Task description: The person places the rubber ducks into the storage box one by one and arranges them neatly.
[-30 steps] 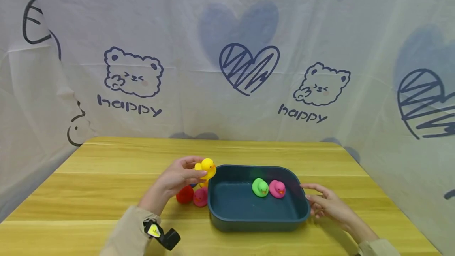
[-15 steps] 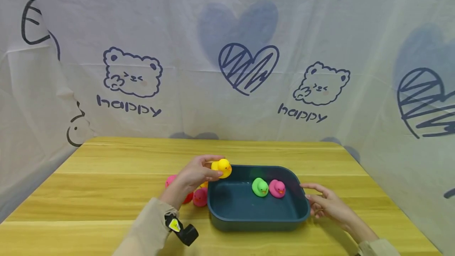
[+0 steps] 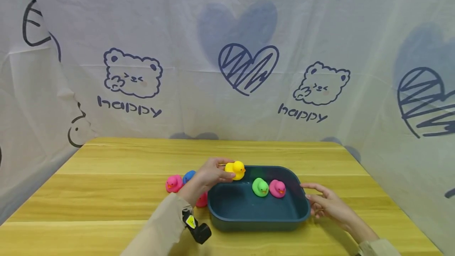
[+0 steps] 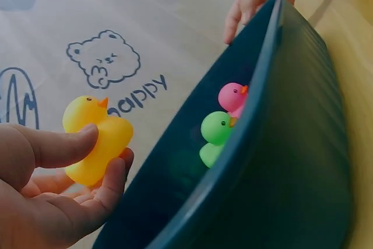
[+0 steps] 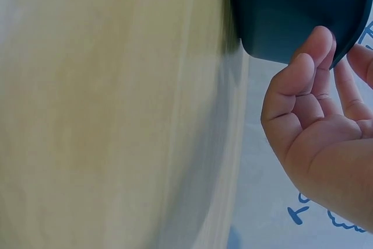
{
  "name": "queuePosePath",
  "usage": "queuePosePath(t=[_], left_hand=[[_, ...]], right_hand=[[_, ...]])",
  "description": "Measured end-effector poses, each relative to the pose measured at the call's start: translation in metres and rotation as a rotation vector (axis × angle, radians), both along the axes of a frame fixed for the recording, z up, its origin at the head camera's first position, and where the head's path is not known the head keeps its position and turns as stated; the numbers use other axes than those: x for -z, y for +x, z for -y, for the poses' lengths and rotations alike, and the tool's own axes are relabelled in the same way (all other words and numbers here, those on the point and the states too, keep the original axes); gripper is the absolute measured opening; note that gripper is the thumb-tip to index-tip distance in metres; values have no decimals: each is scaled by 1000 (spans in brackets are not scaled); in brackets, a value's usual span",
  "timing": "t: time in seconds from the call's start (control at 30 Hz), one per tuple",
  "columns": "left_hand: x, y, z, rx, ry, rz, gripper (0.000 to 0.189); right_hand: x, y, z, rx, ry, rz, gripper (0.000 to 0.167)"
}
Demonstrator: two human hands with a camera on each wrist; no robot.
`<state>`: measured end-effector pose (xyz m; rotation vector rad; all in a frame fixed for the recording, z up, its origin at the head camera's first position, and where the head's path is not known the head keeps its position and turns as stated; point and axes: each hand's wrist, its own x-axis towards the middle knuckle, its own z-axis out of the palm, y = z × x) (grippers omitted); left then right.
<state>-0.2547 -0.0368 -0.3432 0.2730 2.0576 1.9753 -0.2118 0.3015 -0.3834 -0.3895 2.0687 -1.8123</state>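
My left hand (image 3: 212,174) pinches a yellow rubber duck (image 3: 237,169) between thumb and fingers, over the left back part of a dark teal bin (image 3: 259,226). The left wrist view shows the duck upright, with the thumb (image 4: 76,147) against its near side. Inside the bin, toward the right, a green rubber duck (image 3: 260,187) and a pink rubber duck (image 3: 277,189) sit side by side. At the bin's right end my right hand (image 3: 330,205) touches the rim with its fingertips, the other fingers loosely bent, as the right wrist view (image 5: 317,109) also has it.
Left of the bin, partly behind my left forearm, lie a pink duck (image 3: 174,183), a blue duck (image 3: 188,176) and a reddish duck (image 3: 202,200). A black wrist camera (image 3: 199,230) hangs below my left sleeve. A printed cloth (image 3: 195,90) hangs behind the wooden table (image 3: 89,200).
My left hand has moved right with the yellow duck, from beside the bin's left rim to over the bin. The pink and blue ducks at left have come into view. My right hand stays put.
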Motion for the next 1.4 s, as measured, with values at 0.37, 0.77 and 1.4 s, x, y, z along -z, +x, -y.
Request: queuePosePath(t=[0.37,0.77,1.4], left_hand=[[9,-7,-9,-30,0,24,47],[19,-12,-24,-72,-5,28,38],[30,-16,-31,-119,103,212,22]], right_hand=[[0,-1,0,9,17,15,26],[-1,0,0,4,9,6,29],[1,-1,-1,-3,1,-10,27]])
